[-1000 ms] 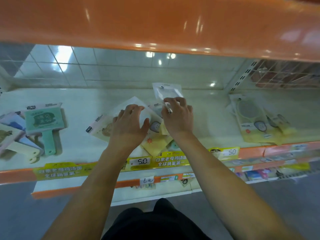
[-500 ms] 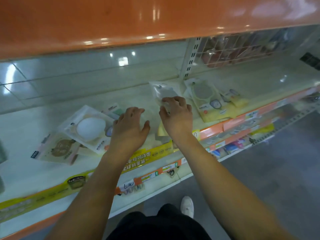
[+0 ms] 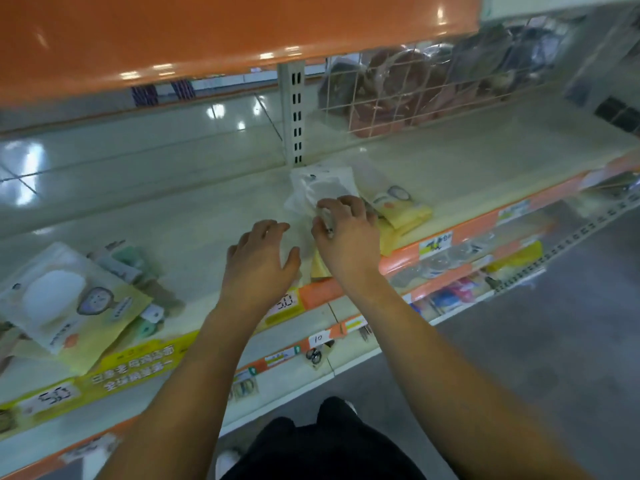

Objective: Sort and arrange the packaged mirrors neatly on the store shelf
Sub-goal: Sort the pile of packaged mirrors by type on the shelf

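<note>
My right hand (image 3: 346,233) grips a packaged mirror in a clear and white bag (image 3: 318,192), its fingers curled on the bag's near end above the shelf (image 3: 173,233). Just right of it lies a pile of yellow mirror packs (image 3: 401,209). My left hand (image 3: 261,261) hovers beside the right one, fingers spread and relaxed, holding nothing that I can see. At the far left lies another heap with a white round mirror in a yellow pack (image 3: 69,299) and green items (image 3: 128,261) under it.
An orange shelf (image 3: 207,36) hangs close overhead. A metal upright (image 3: 296,116) stands behind the bag, and a wire basket (image 3: 415,91) of dark goods sits at the back right. Price tags line the orange front rail (image 3: 450,230). A lower shelf (image 3: 311,344) juts out below.
Both hands and the held bag have travelled right along the shelf to the yellow pile. The heap with the white round mirror now lies far to the left.
</note>
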### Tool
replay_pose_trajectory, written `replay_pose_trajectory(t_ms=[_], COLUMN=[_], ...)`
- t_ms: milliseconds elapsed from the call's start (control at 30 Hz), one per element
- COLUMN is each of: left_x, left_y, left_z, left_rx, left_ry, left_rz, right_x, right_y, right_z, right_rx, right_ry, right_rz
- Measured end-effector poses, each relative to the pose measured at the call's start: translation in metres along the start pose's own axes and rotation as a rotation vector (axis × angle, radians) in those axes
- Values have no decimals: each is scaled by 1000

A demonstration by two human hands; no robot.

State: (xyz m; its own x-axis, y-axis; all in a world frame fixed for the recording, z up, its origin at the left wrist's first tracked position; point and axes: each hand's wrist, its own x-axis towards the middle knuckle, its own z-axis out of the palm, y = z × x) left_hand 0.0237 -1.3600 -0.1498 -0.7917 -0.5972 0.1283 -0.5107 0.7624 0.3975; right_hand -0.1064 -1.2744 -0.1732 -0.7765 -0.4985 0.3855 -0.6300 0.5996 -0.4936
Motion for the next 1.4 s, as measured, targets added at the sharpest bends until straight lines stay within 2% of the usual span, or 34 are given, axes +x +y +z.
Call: replay_pose_trajectory(t_ms=[167, 400, 600, 800, 1000, 1133, 1400], left_x=[10, 9, 16, 21, 21, 20, -7], left_y=[32, 28, 14, 9, 8, 9, 3], left_z=[12, 14, 7, 5, 8, 8, 1], left_rx=[16, 60, 53, 15, 3, 22, 105], left_ry=[35, 81, 110, 125, 129, 135, 211], left_rz=[-67, -173, -223, -262, -300, -316, -365], right_x=[22, 31, 40, 42, 41, 44, 36], right_y=[29, 25, 11, 15, 8, 3, -21], right_z=[-6, -4, 4, 16, 17, 13, 16], right_rx=[19, 49, -29, -241, -271, -243, 32], right_ry=[-23, -152, -209, -401, -461, -541, -470], right_rz=[-44, -123, -186, -241, -250, -212, -281])
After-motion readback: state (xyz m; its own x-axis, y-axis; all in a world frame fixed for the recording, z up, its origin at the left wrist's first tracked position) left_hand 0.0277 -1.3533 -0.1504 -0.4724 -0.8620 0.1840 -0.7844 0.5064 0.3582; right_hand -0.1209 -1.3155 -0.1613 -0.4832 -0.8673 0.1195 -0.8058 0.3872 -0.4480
